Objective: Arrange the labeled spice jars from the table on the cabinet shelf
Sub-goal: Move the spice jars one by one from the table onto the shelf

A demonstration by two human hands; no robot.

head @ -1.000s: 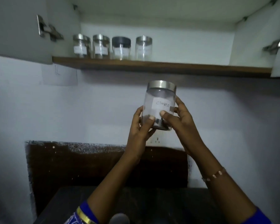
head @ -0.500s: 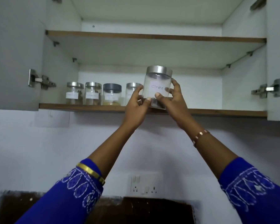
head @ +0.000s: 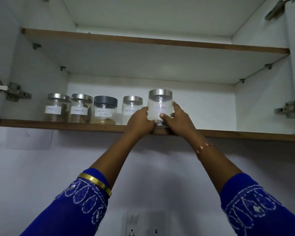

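Here I see both hands clasped round the cloves jar (head: 160,106) at the front edge of the lower shelf (head: 58,125): the left hand (head: 140,121) grips its left side, the right hand (head: 177,119) its right, thumbs across the front. It stands upright, apparently resting on the shelf, just beside the pepper jar (head: 132,109), last of four jars in a row.
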